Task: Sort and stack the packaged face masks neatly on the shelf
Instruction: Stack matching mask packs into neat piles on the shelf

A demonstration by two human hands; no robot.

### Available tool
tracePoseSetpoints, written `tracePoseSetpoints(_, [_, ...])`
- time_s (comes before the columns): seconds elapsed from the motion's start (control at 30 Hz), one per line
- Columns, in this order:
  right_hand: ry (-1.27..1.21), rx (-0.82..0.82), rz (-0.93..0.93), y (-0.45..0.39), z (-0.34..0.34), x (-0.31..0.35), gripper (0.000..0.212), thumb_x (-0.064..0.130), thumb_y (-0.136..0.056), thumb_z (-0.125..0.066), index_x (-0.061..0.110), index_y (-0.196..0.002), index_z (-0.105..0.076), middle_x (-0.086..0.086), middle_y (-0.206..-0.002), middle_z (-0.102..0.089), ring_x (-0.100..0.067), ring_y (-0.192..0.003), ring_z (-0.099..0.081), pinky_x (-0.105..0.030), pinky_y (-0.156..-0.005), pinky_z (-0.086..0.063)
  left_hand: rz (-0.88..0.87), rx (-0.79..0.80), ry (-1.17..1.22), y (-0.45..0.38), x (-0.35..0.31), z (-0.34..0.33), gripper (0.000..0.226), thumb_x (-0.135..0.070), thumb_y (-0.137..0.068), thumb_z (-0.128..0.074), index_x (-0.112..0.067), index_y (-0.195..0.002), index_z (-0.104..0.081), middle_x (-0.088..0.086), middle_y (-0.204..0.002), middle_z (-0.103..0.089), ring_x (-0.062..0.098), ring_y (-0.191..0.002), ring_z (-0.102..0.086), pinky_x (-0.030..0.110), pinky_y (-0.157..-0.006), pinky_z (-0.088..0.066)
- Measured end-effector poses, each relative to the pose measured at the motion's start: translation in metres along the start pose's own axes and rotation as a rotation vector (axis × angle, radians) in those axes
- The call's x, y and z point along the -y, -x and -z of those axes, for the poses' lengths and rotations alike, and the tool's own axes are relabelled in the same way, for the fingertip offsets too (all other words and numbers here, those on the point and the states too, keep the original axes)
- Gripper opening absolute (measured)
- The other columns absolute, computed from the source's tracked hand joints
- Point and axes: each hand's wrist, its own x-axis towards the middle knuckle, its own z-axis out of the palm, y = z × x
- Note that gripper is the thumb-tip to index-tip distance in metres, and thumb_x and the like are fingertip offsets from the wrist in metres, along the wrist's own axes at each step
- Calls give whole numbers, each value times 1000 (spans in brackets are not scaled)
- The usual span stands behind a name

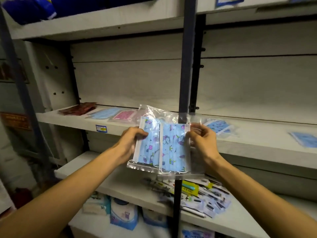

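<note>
I hold two clear bags of blue patterned face masks side by side in front of the shelf (82, 121). My left hand (130, 143) grips the left mask pack (148, 145) at its left edge. My right hand (204, 143) pinches the right mask pack (174, 148) at its right edge. On the shelf lie a dark red pack (77, 109), a plain blue pack (104, 113) and a pink pack (124, 115) in a row at the left. Another blue patterned pack (220, 127) and a blue pack (305, 139) lie further right.
A dark metal upright (186, 66) runs down the middle, partly behind the held packs. The lower shelf (120, 184) carries several small carded items (197, 193). Packaged goods (123, 215) stand below that. Blue bags (29, 7) sit on the top shelf.
</note>
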Motion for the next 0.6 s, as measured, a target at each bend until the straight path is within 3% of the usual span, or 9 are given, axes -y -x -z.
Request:
tracePoseSetpoints(0.07, [18,-30,-12,14,19,3,27,-6,-93,-57,7,-116,-61,-6,-98,-72,-14,-82,-73,-32,-59,-61,8,45,-10,9,6,-15,37,-5,-88,-54,2,-124,-61,27,-122,-67,43,-112,-66,60,-102,-49])
tracePoseSetpoints(0.17, [32,-102,-67,41,64,18,29,-7,-90,-57,6,-116,-60,-13,-106,-69,-31,-93,-70,-50,-60,-62,44,145,6,28,15,-57,37,-5,-89,-54,3,-125,-59,28,-125,-65,44,-115,-65,59,-104,-48])
tracePoseSetpoints(0.23, [69,-121,-71,47,85,26,26,-10,-87,-57,4,-108,-63,-15,-105,-69,-33,-88,-69,-40,-52,-59,60,190,20,34,17,-79,35,-4,-90,-53,3,-123,-60,29,-125,-65,45,-117,-63,57,-105,-47])
tracePoseSetpoints(0.37, [62,-217,-51,60,134,48,20,-9,-88,-57,8,-90,-67,-11,-86,-71,-17,-62,-70,-25,-46,-54,66,272,66,46,14,-138,21,0,-90,-52,-1,-106,-64,29,-124,-66,45,-117,-63,54,-101,-51])
tracePoseSetpoints(0.47, [25,-258,-69,66,167,57,20,-8,-91,-56,10,-89,-66,-6,-74,-72,-15,-54,-71,-26,-41,-52,70,324,70,49,12,-179,23,0,-90,-51,-2,-109,-63,30,-129,-63,45,-119,-62,58,-105,-48])
tracePoseSetpoints(0.6, [52,-339,-117,61,214,62,21,-11,-87,-56,7,-87,-67,-10,-76,-69,-19,-61,-68,-25,-47,-54,82,362,107,43,19,-235,18,1,-88,-52,-4,-102,-62,30,-133,-59,43,-126,-56,56,-112,-41])
